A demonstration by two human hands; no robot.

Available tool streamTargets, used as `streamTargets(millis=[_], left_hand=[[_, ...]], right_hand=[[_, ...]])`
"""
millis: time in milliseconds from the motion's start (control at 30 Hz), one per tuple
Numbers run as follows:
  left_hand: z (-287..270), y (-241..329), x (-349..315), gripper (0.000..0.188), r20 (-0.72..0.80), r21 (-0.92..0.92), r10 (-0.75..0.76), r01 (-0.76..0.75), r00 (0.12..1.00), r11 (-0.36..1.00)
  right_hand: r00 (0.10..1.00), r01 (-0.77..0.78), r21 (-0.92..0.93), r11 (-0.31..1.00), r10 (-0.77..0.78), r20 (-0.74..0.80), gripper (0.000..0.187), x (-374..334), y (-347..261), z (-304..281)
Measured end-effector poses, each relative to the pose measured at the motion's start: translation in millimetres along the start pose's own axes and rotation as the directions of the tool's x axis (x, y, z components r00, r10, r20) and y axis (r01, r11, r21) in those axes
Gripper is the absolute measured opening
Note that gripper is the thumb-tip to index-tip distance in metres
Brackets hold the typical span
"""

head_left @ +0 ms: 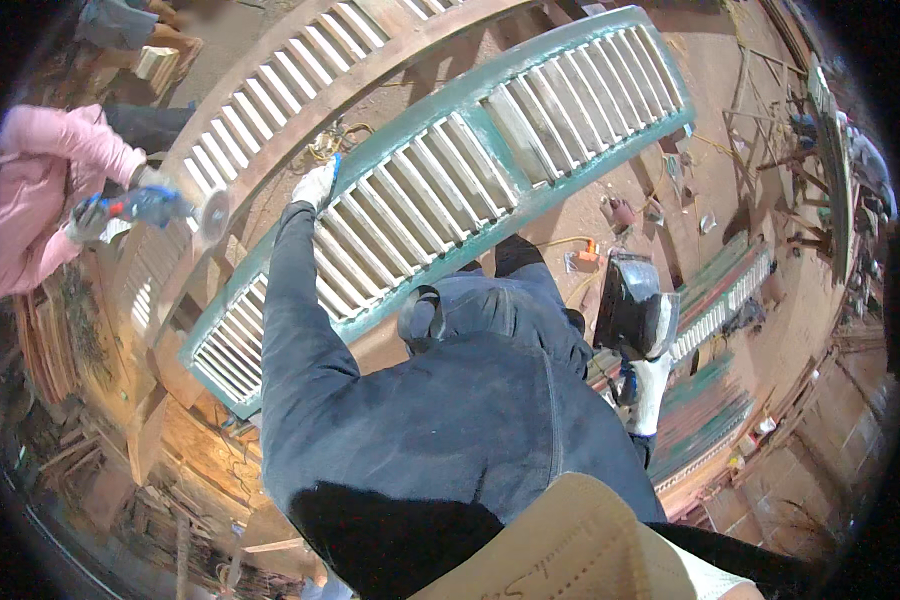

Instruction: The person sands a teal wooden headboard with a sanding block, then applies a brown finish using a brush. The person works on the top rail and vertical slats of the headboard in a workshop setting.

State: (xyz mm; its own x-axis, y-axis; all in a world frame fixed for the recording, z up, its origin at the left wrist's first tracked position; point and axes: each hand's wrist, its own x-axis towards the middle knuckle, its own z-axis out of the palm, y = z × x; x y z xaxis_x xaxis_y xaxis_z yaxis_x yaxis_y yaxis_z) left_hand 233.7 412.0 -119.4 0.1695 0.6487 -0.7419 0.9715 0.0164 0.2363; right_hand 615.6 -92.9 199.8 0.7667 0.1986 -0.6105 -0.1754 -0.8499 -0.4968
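Note:
A long louvered shutter [515, 150], its frame painted worn green and its slats pale, lies slanting across the view in front of me. My left hand [315, 186], in a white glove with something blue at the fingers, is closed over the shutter's far edge. Low at my right side, my right hand [652, 385], also white-gloved, grips a bulky black and silver tool [633, 305]. The tool is apart from the shutter, and its exact kind is unclear. My dark sleeve covers part of the slats at the left.
Beyond the shutter stands another curved slatted frame [270, 95]. On the left a co-worker in pink [65, 175] holds a blue angle grinder [160, 205] near that frame. Orange cable [582, 250] runs over the floor. More green slatted panels [705, 405] lie at the right.

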Motion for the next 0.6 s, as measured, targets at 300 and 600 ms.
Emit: streamTargets(millis=[300,600], left_hand=[[50,58,-170,0.043,-0.804,0.014,0.234,-0.375,0.547,0.927],[223,106,-272,0.058,0.097,-0.809,-0.335,0.270,0.937,0.522]], right_hand=[[0.987,0.127,-0.275,0.953,-0.149,-0.059,0.065,67,-1,-14],[0.974,0.224,-0.311,0.923,-0.206,0.090,0.078,155,67,-34]])
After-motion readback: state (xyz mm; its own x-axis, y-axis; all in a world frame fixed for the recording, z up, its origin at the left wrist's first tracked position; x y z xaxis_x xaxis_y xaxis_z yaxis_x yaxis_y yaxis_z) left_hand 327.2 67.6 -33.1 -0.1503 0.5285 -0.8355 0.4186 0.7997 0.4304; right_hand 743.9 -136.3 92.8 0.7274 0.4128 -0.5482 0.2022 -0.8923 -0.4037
